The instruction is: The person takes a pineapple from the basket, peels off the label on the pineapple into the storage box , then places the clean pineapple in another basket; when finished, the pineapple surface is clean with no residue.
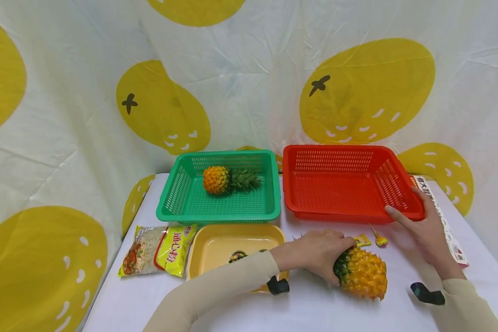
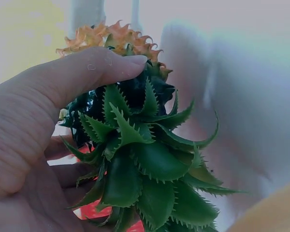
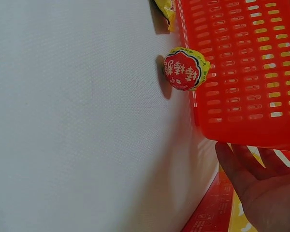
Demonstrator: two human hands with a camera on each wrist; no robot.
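My left hand (image 1: 321, 251) grips a pineapple (image 1: 365, 272) where its fruit meets the crown, with the orange spiky body pointing right in the head view. The left wrist view shows the thumb across the dark base and the green toothed leaves (image 2: 154, 164) spreading past the palm. At the front right corner of the red basket (image 1: 352, 216), my right hand (image 1: 425, 230) touches the plastic with straight fingers, the thumb by the front rim. A wrapped lollipop (image 3: 186, 69) lies on the white cloth just before that basket, and a small yellow packet (image 1: 362, 240) is beside it.
To the left of the red basket stands a green basket (image 1: 217, 217) with another pineapple (image 1: 216, 180) lying inside. A pale yellow tray (image 1: 216, 235) sits in front of it, beside a bag of pasta (image 1: 157, 251). A long printed package (image 1: 444, 221) lies along the right side.
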